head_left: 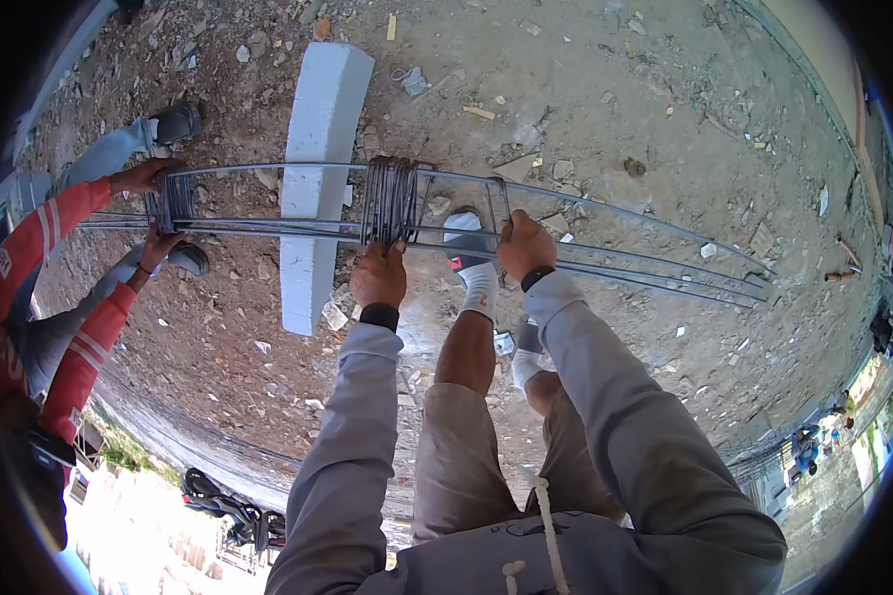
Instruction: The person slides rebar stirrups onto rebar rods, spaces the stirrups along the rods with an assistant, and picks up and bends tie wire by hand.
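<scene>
Long steel rebars (605, 256) run across the view and converge toward the right. A tight bundle of wire stirrups (389, 198) is around them near the middle. My left hand (378, 276) is closed at the lower edge of that bundle. To the right, my right hand (526, 246) is closed around the lower end of a separate stirrup (490, 203), which stands apart from the bundle. Another stirrup (427, 193) hangs between them, close to the bundle.
A co-worker in red sleeves (76, 372) has both hands at a second stirrup bundle (174, 198) on the left. Under the rebars lies a pale concrete block (313, 268). Rubble and stones cover the dirt ground (605, 119). A motorcycle (230, 511) stands at lower left.
</scene>
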`<state>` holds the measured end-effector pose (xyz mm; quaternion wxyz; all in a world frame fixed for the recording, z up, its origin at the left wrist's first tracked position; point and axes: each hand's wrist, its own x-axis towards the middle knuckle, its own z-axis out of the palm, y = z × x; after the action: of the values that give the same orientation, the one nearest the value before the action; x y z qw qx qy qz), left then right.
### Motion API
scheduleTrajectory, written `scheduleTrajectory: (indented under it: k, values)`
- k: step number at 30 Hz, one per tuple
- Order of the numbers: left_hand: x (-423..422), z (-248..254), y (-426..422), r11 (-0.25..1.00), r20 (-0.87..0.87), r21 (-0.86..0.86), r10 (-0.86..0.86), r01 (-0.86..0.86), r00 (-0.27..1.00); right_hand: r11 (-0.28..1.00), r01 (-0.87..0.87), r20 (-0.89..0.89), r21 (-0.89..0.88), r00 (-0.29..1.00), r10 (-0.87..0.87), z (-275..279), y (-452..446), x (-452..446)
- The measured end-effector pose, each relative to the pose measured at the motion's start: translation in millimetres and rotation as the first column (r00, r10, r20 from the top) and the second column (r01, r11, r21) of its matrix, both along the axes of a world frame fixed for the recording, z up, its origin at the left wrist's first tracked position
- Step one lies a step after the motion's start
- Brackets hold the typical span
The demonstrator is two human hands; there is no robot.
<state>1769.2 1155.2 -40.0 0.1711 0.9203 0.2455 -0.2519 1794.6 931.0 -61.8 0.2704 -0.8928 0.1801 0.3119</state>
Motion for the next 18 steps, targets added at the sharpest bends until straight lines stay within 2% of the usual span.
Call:
scheduleTrajectory:
  k: [1,3,7,11,15,16,18]
  values:
    - [-1.3,-0.9,-1.9,0.997,0.038,0.069,-0.045,0.042,0.998,0.999,-0.027,0.037,-0.022,0.999,0.028,3.4,-11.4,-0.7]
    - [-1.0,1.9,-5.2,0.997,0.069,0.066,-0.043,0.038,0.997,0.997,-0.061,0.080,-0.041,0.995,0.064,5.6,-31.2,-2.2]
    - [-11.5,-6.5,-9.8,0.989,0.195,0.097,-0.128,0.110,0.972,1.000,0.012,0.139,0.000,0.990,-0.012,-4.0,-46.9,-15.3]
    - [-10.1,-2.6,-14.8,0.966,0.126,0.204,-0.188,0.160,0.974,0.994,0.075,0.145,0.083,0.986,-0.086,4.2,-66.1,-37.4]
    - [-3.3,-2.2,-4.7,0.925,0.069,0.209,-0.337,0.317,0.939,0.998,-0.029,0.160,0.063,0.987,0.019,-19.9,-111.8,-45.1]
    - [2.2,-6.2,-0.9,0.920,0.020,0.205,-0.345,0.334,0.938,0.949,-0.313,0.275,-0.022,0.911,0.307,-73.6,-119.8,-53.7]
    - [8.2,-6.2,-3.6,0.872,0.013,0.266,-0.429,0.411,0.903,0.991,-0.136,0.263,0.015,0.956,0.127,-72.5,-120.4,-54.5]
